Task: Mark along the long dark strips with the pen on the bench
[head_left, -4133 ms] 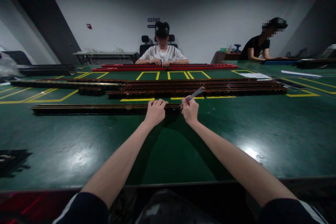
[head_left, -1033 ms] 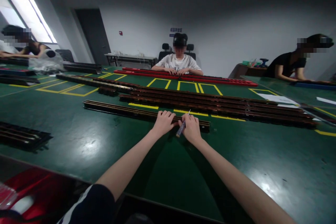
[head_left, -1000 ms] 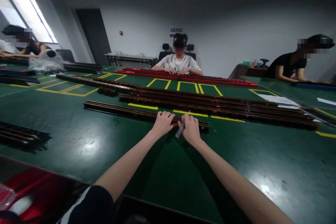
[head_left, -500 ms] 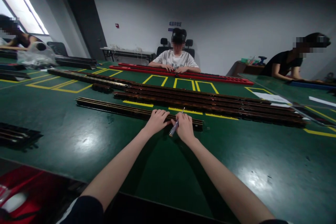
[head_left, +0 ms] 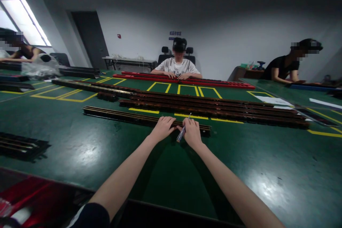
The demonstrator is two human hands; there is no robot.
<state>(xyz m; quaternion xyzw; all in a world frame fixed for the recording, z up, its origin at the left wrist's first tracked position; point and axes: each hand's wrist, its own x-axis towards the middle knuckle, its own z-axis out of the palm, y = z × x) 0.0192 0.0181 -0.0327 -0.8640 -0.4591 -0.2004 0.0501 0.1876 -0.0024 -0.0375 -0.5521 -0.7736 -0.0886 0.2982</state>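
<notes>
A long black rail [head_left: 120, 115] with gold-coloured lines along its top lies on the green table in front of me. My left hand [head_left: 163, 128] is closed over it right of its middle, fingers on the far side and thumb on the near side. Close beside it, my right hand [head_left: 192, 132] is wrapped round a screwdriver [head_left: 181, 134] with a clear handle. The handle points down toward me, and the thin shaft shows above the knuckles. This hand also rests against the rail, near its right end. The fingertips of both hands are partly hidden.
Several similar dark rails [head_left: 213, 108] lie side by side just beyond. Another dark piece [head_left: 22, 146] sits at the left. Across the green table [head_left: 112, 164], a person in a white shirt [head_left: 177, 67] works at red rails [head_left: 224, 83]. Other people sit left and right.
The whole view has shifted slightly, with the far scene lower in the picture. Both hands keep nearly the same hold and place on the rail.
</notes>
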